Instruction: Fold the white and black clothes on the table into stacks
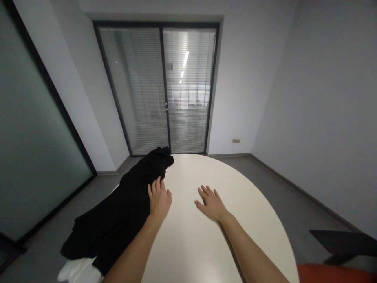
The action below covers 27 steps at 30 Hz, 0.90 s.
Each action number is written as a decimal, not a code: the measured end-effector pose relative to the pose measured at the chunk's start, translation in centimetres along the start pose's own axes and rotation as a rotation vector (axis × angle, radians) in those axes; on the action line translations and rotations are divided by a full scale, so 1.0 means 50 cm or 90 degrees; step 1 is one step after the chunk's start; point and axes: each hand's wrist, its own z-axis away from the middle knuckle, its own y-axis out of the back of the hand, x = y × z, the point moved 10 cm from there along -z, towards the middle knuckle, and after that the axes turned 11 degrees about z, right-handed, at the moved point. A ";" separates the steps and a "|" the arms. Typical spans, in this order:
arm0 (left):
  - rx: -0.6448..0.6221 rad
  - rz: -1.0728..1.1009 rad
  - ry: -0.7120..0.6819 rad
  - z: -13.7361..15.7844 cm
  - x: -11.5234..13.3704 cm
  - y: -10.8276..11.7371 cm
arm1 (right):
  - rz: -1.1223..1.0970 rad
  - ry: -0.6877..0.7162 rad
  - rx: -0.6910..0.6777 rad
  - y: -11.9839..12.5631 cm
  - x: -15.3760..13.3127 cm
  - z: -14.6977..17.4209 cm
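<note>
A black garment (123,204) lies in a loose heap along the left side of the round white table (188,243). My left hand (159,198) rests at the garment's right edge, fingers stretched out and spread, with the fingertips over the black cloth. My right hand (212,203) is held palm down over the middle of the table, its fingers apart and nothing in it. White cloth (79,270) shows from under the black garment at the lower left. The exact kind of garment cannot be made out.
A black chair armrest (347,241) and a red-orange seat (338,273) stand at the lower right. Beyond the table is a glass partition with blinds (188,98). Frosted glass (38,137) runs along the left, and a plain wall (330,118) is on the right.
</note>
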 end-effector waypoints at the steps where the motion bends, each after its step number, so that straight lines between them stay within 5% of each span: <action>1: -0.003 0.020 -0.025 0.003 0.017 0.001 | -0.001 0.000 0.001 0.000 0.000 0.000; 6: -0.044 0.130 -0.139 0.037 0.107 -0.007 | -0.020 0.001 0.037 0.008 -0.001 0.000; 14: -0.263 0.216 -0.279 0.100 0.206 -0.028 | -0.238 -0.044 0.216 0.070 0.022 0.014; 21: -0.396 0.300 -0.432 0.173 0.287 -0.017 | -0.248 -0.023 0.205 0.069 0.003 0.015; 24: -0.395 0.341 -0.425 0.163 0.288 0.001 | -0.246 -0.031 0.198 0.055 0.006 0.009; 27: -0.296 0.318 -0.344 0.118 0.249 0.021 | -0.318 -0.061 0.198 0.046 0.020 0.004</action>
